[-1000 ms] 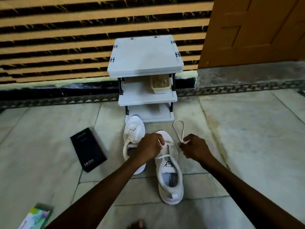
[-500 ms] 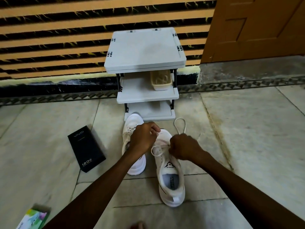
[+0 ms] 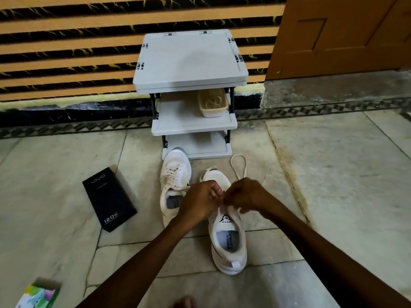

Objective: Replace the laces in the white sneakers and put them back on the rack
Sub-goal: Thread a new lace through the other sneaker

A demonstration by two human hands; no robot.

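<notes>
Black, the phone box [image 3: 109,198] lies on the stone floor [image 3: 333,185] left of both white sneakers. Left sneaker [image 3: 174,181] (already laced) touches the rack [image 3: 191,61]. Over the right sneaker [image 3: 229,238], the left hand [image 3: 199,202] and right hand [image 3: 245,196] meet, each grip pinched on the white lace [image 3: 238,165], which loops onto the floor beyond.

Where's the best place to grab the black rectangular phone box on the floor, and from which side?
Take the black rectangular phone box across its two long edges, coming from above. It lies flat on the tiled floor, so only the top and narrow sides are open, and its width looks spannable by one hand.
</notes>
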